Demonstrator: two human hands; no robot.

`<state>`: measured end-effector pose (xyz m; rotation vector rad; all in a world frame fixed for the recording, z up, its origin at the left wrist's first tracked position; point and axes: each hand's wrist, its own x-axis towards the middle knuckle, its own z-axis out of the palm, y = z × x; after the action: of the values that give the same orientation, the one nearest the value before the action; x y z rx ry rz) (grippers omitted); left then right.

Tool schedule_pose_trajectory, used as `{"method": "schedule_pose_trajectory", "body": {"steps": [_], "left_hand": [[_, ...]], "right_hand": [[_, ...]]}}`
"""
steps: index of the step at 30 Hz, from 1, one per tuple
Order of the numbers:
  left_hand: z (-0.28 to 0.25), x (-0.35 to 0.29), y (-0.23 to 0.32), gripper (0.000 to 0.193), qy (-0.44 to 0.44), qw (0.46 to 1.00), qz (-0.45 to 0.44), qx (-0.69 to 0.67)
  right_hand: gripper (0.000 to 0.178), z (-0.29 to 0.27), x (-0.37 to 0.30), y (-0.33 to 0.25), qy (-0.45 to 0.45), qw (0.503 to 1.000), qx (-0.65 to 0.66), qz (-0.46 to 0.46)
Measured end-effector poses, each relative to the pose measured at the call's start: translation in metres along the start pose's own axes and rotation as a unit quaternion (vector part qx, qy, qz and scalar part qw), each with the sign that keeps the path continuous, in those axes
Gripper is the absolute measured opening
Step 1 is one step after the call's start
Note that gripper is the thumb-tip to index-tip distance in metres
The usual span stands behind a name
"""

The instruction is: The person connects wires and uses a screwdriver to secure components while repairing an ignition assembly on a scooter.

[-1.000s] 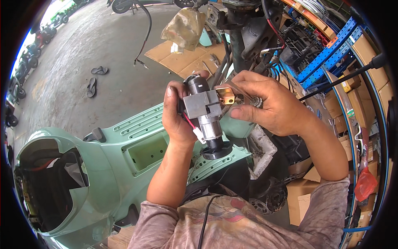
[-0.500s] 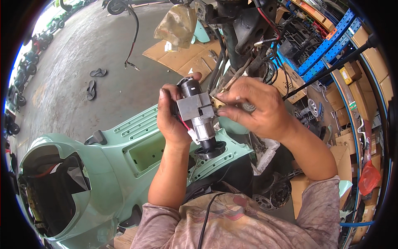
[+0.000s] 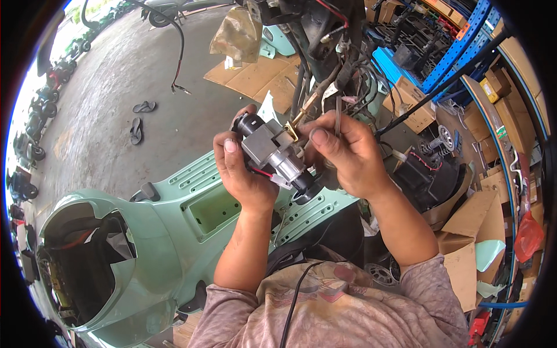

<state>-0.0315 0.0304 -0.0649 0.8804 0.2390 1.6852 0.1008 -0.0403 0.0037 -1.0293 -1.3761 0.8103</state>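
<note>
Cylinder assembly, grey and black, one: in the left hand

Left hand: closed round the assembly, thumb on the near side, fingers partly hidden behind. Assembly tilted, its black round cap lower right, a red wire and white connector at its underside.

Right hand: pinching a thin metal strip between thumb and fingers; strip points upward. Brass-coloured bracket on the assembly's right side, just beside the right fingertips; contact cannot be told.

Location of assembly: in the air, seen against the right-hand part of a mint-green body panel, toward that panel's far edge. Panel fitted with a rectangular recess; large dark opening at its left end.

Beyond the hands: dark cables, bunched, beside a black frame. Flattened cardboard on the floor, a yellowish plastic bag overlapping its far edge in view. Sandals, dark, two, on the floor left of the cardboard's near corner. Right side: coil spring, opened carton, blue shelving, red bag.
</note>
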Motion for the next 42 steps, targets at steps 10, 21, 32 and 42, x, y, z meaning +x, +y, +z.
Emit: {"method": "schedule_pose_trajectory", "body": {"steps": [10,21,32,42], "left_hand": [[0.000,0.008,0.007,0.027,-0.054,0.999,0.008,-0.006],[0.001,0.010,0.005,0.031,-0.050,0.998,-0.004,0.032],[0.001,0.005,0.009,0.038,-0.082,0.984,-0.120,-0.102],[-0.001,0.004,0.011,0.040,-0.084,0.894,-0.297,-0.324]], "right_hand": [[0.024,-0.004,0.007,-0.001,-0.040,0.997,0.056,0.036],[0.025,-0.006,0.011,-0.003,-0.072,0.996,0.029,0.041],[0.032,0.006,0.001,-0.003,-0.011,0.999,-0.041,-0.025],[0.034,-0.007,0.004,-0.002,0.033,0.938,-0.301,-0.166]]}}
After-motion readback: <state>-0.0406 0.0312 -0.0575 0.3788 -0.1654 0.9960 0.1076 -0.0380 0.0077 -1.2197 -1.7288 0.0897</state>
